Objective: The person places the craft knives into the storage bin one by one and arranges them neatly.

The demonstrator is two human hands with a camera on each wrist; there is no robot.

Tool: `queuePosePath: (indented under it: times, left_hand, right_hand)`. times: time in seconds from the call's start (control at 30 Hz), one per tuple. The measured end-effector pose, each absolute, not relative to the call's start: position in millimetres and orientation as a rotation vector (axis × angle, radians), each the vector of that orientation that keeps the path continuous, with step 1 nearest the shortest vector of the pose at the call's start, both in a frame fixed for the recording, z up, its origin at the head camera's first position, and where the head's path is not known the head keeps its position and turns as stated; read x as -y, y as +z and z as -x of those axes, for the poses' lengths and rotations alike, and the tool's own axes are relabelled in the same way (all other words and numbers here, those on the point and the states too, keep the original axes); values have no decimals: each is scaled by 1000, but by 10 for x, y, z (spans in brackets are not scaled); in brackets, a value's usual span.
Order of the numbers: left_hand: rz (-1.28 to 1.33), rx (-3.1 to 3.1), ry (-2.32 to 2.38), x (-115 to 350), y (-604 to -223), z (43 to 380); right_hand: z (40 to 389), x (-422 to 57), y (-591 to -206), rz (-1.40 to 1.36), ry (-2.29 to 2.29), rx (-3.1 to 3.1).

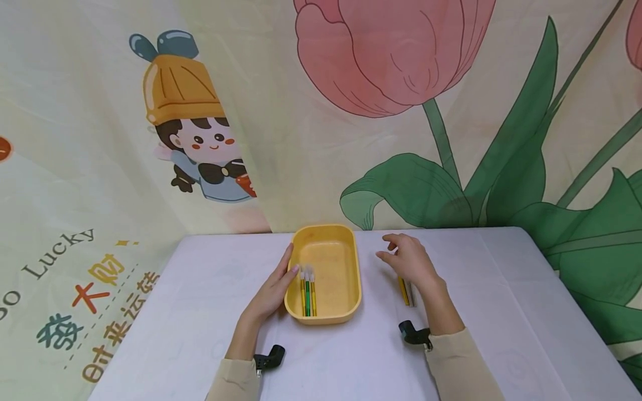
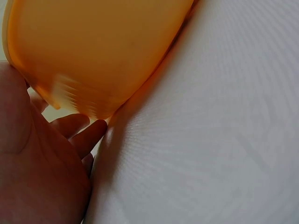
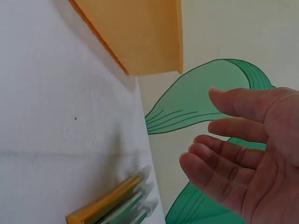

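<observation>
Tray (image 1: 337, 267), yellow, stands at centre, its left rim pinched by left hand (image 1: 272, 288). Three capped pens (image 1: 308, 295), perhaps brushes, lie inside, left. Right hand (image 1: 410, 263), fingers loosely bent and empty, hangs near similar pens (image 1: 404, 292) at right; careless contact could roll these.

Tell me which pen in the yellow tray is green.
The middle pen of the three side by side in the yellow tray: its barrel is green, while the left pen and right pen are yellow.

Tray (image 1: 337, 273) in all 3 views
</observation>
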State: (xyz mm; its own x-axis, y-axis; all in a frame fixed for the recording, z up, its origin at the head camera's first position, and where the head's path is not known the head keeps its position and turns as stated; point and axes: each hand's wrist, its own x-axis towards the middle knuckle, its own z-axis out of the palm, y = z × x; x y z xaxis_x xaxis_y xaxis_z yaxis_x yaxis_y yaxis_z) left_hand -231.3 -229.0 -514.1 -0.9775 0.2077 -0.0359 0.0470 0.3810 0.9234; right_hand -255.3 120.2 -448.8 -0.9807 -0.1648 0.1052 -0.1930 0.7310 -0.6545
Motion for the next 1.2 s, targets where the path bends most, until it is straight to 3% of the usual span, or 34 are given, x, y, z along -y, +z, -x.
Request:
queuePosePath:
  times: [0.6,1.2]
  left_hand:
    - [-232,-2477,1662,2289,-5144,2312]
    - [-239,-2474,1666,2282,-5133,2309]
  right_hand:
    - [2650,-1397,-4672,-281,1059,3120]
    - [2622,-1272,-4715,-217,988,3152]
